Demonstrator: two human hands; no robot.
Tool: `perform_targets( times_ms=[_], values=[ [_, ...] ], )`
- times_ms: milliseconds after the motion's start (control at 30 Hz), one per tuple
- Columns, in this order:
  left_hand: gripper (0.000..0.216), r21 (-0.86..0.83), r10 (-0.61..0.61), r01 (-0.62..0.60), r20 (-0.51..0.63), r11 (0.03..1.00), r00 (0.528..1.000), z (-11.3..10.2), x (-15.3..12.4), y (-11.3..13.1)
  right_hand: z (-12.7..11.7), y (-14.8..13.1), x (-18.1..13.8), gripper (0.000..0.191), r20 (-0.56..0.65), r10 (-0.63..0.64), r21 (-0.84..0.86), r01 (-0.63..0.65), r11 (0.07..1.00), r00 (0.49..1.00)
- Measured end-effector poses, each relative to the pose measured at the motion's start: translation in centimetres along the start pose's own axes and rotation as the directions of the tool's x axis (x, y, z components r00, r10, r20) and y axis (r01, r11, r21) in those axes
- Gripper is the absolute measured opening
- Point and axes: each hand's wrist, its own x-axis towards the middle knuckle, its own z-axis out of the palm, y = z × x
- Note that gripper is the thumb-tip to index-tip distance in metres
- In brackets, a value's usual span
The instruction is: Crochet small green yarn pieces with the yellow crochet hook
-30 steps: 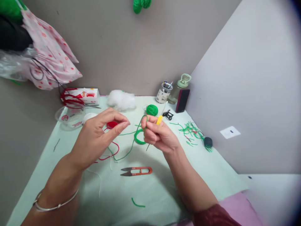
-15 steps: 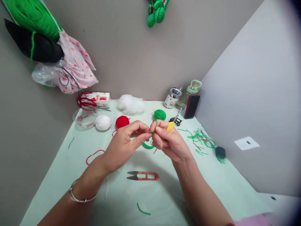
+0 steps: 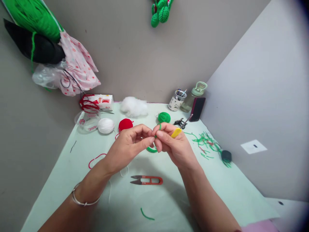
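Observation:
Both hands meet above the middle of the pale green table (image 3: 72, 180). My left hand (image 3: 129, 146) pinches green yarn between thumb and fingers. My right hand (image 3: 172, 145) is closed on a crochet hook with a yellow handle (image 3: 176, 132), its metal tip pointing up and right. It also presses the small green crochet piece (image 3: 152, 149), which hangs just below the fingertips of both hands. A silver bangle sits on my left wrist.
Red thread snips (image 3: 146, 180) lie near the table's front. Behind the hands are red (image 3: 125, 124), white (image 3: 106, 125) and green (image 3: 164, 117) yarn balls, white stuffing (image 3: 134, 107), a clear cup (image 3: 87, 121), a pen cup (image 3: 177, 100), a bottle (image 3: 195, 95). Green yarn scraps (image 3: 205, 143) lie right.
A second ago the hands were apart with a green strand between them. My left hand has come across to meet the right, and the hook's tip has swung upward. The view rose.

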Motion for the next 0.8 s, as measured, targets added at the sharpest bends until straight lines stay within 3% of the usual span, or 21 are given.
perform_targets(
  times_ms=[267, 400, 500, 633, 700, 800],
  values=[
    [0.013, -0.107, -0.010, 0.002, -0.067, 0.994, 0.998, -0.8, 0.5, -1.4, 0.0, 0.3, -0.4, 0.018, -0.115, -0.092, -0.069, 0.085, 0.994, 0.989],
    [0.015, -0.085, -0.010, 0.001, -0.116, 0.996, 0.993, -1.0, 0.7, -1.9, 0.5, -0.1, -0.7, 0.012, -0.173, -0.153, -0.190, 0.119, 0.974, 0.973],
    [0.016, 0.007, 0.027, -0.026, -0.154, 1.000, 0.988, -0.8, 0.7, -2.0, 1.1, -0.3, -0.9, 0.011, -0.186, -0.270, -0.324, 0.201, 0.924, 0.945],
    [0.014, 0.075, 0.067, -0.055, -0.177, 0.996, 0.982, -0.5, 0.6, -1.8, 1.3, -0.2, -0.9, 0.009, -0.205, -0.447, -0.486, 0.306, 0.819, 0.871],
    [0.013, 0.042, 0.052, -0.046, -0.161, 0.998, 0.986, -0.4, 0.5, -1.6, 1.0, -0.2, -0.8, 0.005, -0.223, -0.422, -0.444, 0.294, 0.846, 0.879],
    [0.013, -0.019, 0.027, -0.029, -0.123, 0.999, 0.992, -0.5, 0.5, -1.5, 0.8, -0.5, -0.5, 0.014, -0.206, -0.239, -0.266, 0.181, 0.947, 0.949]
  ],
)
